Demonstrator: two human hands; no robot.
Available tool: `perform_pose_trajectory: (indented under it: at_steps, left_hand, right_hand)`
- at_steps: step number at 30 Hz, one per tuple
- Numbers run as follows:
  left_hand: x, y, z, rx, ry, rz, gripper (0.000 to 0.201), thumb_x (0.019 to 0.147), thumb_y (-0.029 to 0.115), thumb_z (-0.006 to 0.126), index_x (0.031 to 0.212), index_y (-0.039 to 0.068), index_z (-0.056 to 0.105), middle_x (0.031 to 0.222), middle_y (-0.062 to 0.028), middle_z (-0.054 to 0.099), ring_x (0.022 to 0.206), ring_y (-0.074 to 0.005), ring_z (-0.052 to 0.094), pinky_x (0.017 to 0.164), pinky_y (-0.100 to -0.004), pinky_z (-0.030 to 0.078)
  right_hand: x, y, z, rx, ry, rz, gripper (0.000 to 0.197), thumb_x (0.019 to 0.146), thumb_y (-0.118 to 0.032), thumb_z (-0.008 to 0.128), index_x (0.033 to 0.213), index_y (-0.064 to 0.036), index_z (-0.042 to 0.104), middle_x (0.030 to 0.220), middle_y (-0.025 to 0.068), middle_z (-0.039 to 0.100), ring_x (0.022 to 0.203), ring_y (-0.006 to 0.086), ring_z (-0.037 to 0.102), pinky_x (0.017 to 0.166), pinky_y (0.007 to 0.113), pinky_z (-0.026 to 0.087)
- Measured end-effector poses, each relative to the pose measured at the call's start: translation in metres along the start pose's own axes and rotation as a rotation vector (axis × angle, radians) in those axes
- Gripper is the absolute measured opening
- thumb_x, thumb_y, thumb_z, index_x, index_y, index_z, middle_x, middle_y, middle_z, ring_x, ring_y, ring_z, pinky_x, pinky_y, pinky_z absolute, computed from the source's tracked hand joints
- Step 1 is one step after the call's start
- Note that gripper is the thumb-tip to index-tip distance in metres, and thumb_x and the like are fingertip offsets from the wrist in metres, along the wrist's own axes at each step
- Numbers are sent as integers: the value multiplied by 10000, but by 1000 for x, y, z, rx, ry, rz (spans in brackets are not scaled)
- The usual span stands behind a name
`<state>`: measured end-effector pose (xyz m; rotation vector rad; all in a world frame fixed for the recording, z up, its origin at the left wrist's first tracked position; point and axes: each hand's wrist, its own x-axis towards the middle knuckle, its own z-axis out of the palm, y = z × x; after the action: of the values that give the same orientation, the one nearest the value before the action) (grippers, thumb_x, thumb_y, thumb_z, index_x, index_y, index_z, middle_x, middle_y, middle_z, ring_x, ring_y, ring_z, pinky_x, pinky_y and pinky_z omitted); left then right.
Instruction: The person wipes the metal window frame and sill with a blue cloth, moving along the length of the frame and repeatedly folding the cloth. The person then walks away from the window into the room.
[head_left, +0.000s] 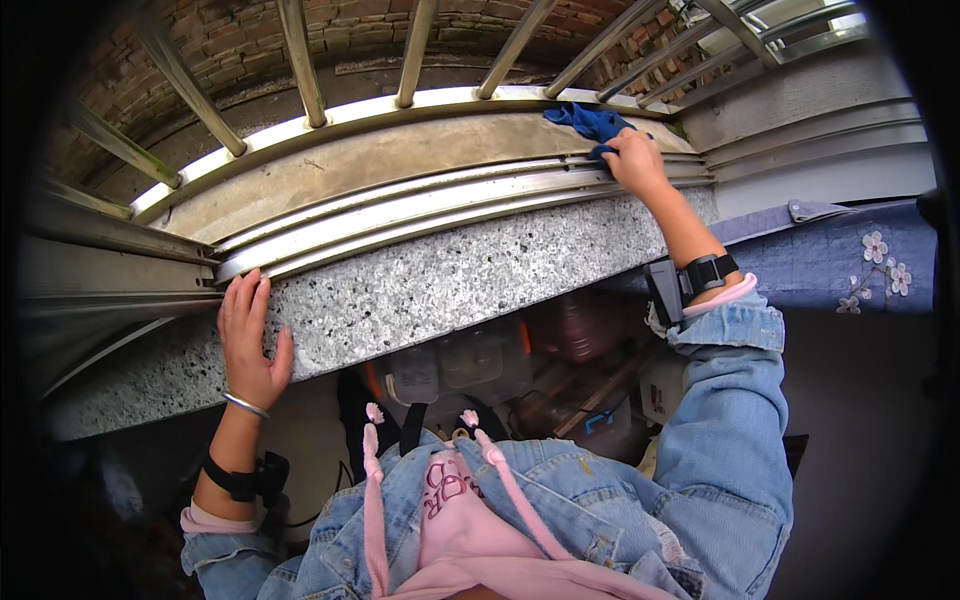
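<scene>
In my right hand [636, 163] is a blue cloth [588, 122], bunched up and spilling past the fingers onto the outer ledge [430, 150]. That hand reaches over the right end of the metal window track [450, 200], its fingers closed on the cloth. My left hand [252, 335] lies flat on the speckled stone sill [440, 275], fingers stretched out and thumb apart. Its fingertips touch the left end of the track, and nothing is in it.
Metal bars [415, 55] stand along the outer edge, with a brick wall [225, 45] beyond. A blue flowered curtain [835, 258] hangs at the right. Under the sill are plastic boxes [475, 360] and a reddish round container [575, 330].
</scene>
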<state>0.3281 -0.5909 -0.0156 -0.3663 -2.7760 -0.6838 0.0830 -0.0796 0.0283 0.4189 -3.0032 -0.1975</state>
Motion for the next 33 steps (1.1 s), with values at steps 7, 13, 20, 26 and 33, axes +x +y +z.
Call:
perform_pose_trajectory:
  at_steps: [7, 13, 20, 26, 33]
  left_hand:
    - [11, 17, -7, 30, 4, -6, 562, 759, 58, 592, 1308, 22, 478, 1400, -183, 414, 1324, -363, 348, 1095, -477, 209]
    - [96, 95, -16, -27, -111, 86, 335, 795, 102, 612, 1129, 91, 606, 1129, -90, 602, 1162, -297, 492, 1094, -544, 174]
    - [305, 180, 88, 170, -319, 432, 276, 843, 71, 576, 1046, 226, 683, 852, -32, 623, 1008, -232, 567, 1140, -510, 152]
    - [361, 205, 166, 323, -580, 716, 327, 769, 127, 682, 1060, 273, 700, 895, -7, 619, 1032, -234, 527, 1158, -515, 64]
    - [371, 201, 182, 161, -571, 833, 49, 715, 215, 697, 730, 233, 741, 766, 71, 628, 977, -196, 529, 1152, -519, 48]
  right_hand:
    - [-6, 44, 20, 54, 83, -62, 154, 733, -180, 704, 845, -76, 712, 908, 98, 613, 935, 310, 554, 811, 408, 451]
    - [-19, 45, 40, 428, 423, -149, 352, 831, -383, 617, 984, -66, 638, 1117, 93, 618, 1087, 331, 519, 1023, 421, 311]
    - [-11, 29, 43, 508, 415, 256, 384, 896, -409, 541, 817, -63, 688, 910, 81, 675, 932, 286, 590, 882, 391, 426]
    - [-12, 25, 40, 462, 408, 357, 352, 879, -399, 544, 763, -104, 695, 873, 65, 679, 893, 273, 595, 815, 362, 447]
    - [-12, 24, 42, 467, 462, 313, 263, 849, -323, 592, 722, -109, 677, 818, 46, 670, 874, 264, 601, 841, 362, 442]
